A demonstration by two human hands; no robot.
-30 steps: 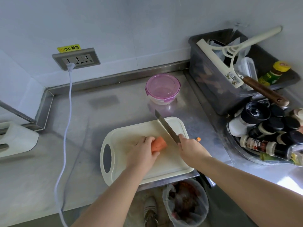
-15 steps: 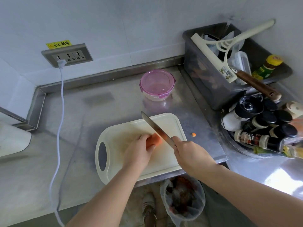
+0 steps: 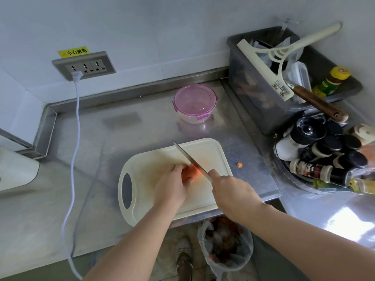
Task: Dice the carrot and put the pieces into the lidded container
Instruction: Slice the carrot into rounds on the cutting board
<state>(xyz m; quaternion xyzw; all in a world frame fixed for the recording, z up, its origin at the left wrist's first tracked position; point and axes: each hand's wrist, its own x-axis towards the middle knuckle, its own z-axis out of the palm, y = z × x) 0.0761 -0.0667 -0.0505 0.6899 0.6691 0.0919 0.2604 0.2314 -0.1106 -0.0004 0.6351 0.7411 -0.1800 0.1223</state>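
Observation:
An orange carrot piece (image 3: pixel 190 173) lies on the white cutting board (image 3: pixel 211 151). My left hand (image 3: pixel 171 186) curls over the carrot's left part and holds it down. My right hand (image 3: pixel 233 194) grips the handle of a knife (image 3: pixel 189 160). Its blade slants across the carrot's right end, tip pointing to the far left. The round container with a pink lid (image 3: pixel 194 103) stands shut on the steel counter behind the board. One small carrot bit (image 3: pixel 239 164) lies on the counter just right of the board.
A grey bin (image 3: pixel 263 102) with a squeegee and a bottle stands at the back right. Spice jars (image 3: pixel 324 159) crowd a tray to the right. A white cable (image 3: pixel 74 138) hangs from the wall socket at left. A lined waste bin (image 3: pixel 225 242) sits below the counter edge.
The knife moved left from beside the carrot's right end to lie across it. My left hand stayed on the carrot.

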